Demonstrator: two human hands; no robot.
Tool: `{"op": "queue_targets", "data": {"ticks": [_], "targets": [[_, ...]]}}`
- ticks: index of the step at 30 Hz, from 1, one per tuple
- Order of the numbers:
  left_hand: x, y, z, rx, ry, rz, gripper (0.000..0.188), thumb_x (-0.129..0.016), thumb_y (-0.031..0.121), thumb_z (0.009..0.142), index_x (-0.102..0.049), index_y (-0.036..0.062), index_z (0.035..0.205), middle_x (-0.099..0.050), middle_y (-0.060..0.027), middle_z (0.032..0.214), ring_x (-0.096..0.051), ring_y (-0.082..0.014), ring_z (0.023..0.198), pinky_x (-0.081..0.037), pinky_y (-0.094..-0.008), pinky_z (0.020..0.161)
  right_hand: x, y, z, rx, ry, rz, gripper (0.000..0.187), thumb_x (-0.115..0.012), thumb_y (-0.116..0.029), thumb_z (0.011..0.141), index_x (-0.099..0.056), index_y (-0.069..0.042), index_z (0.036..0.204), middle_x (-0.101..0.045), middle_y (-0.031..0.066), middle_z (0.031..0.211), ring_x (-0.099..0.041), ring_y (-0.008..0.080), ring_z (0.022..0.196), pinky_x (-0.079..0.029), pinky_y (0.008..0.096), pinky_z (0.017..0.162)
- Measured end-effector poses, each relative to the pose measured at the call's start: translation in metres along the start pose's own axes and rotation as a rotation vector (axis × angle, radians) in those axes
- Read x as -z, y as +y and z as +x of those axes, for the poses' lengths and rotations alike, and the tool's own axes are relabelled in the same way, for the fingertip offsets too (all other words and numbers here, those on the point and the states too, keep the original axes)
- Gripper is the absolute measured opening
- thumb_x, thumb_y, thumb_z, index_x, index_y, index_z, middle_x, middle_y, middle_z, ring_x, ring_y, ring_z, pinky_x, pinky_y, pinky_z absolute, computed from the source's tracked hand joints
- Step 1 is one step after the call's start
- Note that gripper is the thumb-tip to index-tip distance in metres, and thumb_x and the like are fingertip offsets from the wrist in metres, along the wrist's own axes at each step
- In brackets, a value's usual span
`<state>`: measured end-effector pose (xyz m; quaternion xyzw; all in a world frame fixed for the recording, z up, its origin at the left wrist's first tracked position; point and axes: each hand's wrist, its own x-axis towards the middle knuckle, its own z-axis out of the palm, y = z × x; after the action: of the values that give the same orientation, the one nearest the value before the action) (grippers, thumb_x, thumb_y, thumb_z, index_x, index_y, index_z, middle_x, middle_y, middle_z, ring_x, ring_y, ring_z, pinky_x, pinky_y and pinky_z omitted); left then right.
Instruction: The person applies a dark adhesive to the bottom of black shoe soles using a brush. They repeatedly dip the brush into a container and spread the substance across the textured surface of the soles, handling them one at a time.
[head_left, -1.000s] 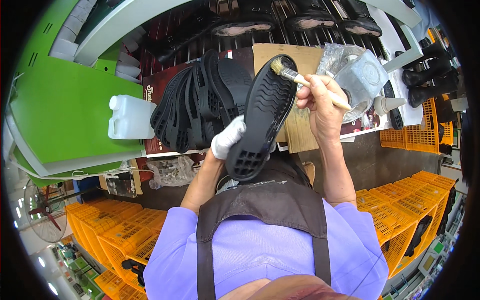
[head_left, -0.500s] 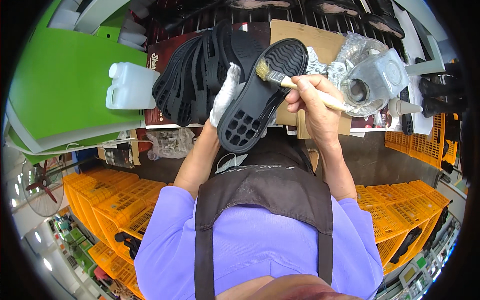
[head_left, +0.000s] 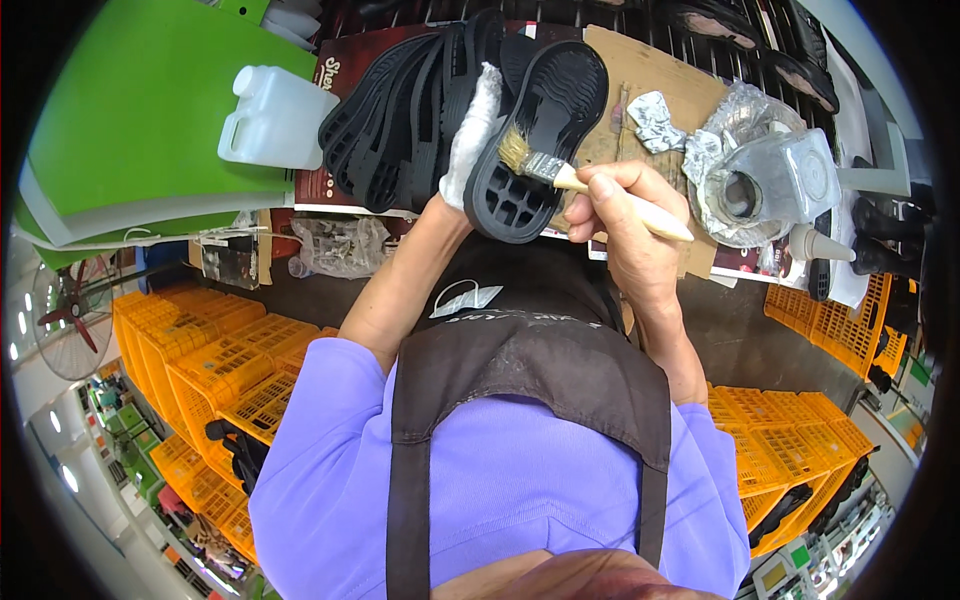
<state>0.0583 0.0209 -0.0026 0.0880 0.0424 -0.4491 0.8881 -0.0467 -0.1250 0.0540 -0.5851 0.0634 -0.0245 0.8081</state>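
My left hand (head_left: 472, 145), in a white glove, grips a black shoe sole (head_left: 562, 95) by its left edge and holds it tilted above the workbench. Wavy grooves mark the sole's far end, and square hollows fill its heel. Pinched in my bare right hand (head_left: 630, 215) is a flat paintbrush (head_left: 545, 168) with a pale wooden handle. Its yellowish bristles touch the sole just beyond the heel hollows. Several more black soles (head_left: 395, 115) stand in a leaning row beside my left hand. The gloved fingers are partly hidden behind the sole.
A white jug (head_left: 278, 118) stands at left by a green panel (head_left: 150, 120). Brown cardboard (head_left: 650, 70) lies under a crumpled wad (head_left: 655, 120). At right are a clear container (head_left: 800, 170) in plastic wrap and a cone-tipped bottle (head_left: 822, 243). Orange crates (head_left: 190, 350) are stacked behind me.
The brush has moved along the sole from the grooved part toward the heel. The sole has tilted and shifted away from me, and the view has turned slightly.
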Motion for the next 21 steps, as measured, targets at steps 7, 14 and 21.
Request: {"op": "queue_targets", "data": {"ticks": [7,14,21], "targets": [[-0.016,-0.005,-0.003,-0.139,0.056,0.285,0.054,-0.032,0.047,0.095,-0.049,0.0041,0.122,-0.059,-0.0087,0.111,-0.06,-0.0161,0.093,-0.051,-0.0306,0.081,-0.004,-0.009,-0.007,-0.002,-0.089,-0.042,0.014,-0.057,-0.007,0.087,-0.061,0.006,0.09,-0.064,0.0104,0.07,-0.06,0.0104,0.058,-0.05,0.0198,0.054],[-0.01,-0.001,-0.008,-0.047,0.025,0.186,0.045,-0.039,0.039,0.095,-0.054,0.0007,0.113,-0.063,-0.0135,0.101,-0.064,-0.0216,0.081,-0.055,-0.0343,0.071,-0.006,-0.019,-0.013,-0.02,-0.163,-0.073,0.013,-0.057,-0.006,0.086,-0.061,0.006,0.09,-0.064,0.0106,0.07,-0.061,0.0107,0.059,-0.05,0.02,0.054],[-0.015,0.002,-0.019,0.186,0.097,0.174,0.035,-0.046,0.034,0.093,-0.059,0.0013,0.1,-0.065,-0.0114,0.091,-0.065,-0.0179,0.075,-0.056,-0.0298,0.066,-0.008,-0.028,-0.008,-0.049,-0.259,-0.111,0.014,-0.059,-0.006,0.085,-0.061,0.007,0.091,-0.064,0.0107,0.07,-0.061,0.0115,0.059,-0.051,0.0207,0.054]]}}
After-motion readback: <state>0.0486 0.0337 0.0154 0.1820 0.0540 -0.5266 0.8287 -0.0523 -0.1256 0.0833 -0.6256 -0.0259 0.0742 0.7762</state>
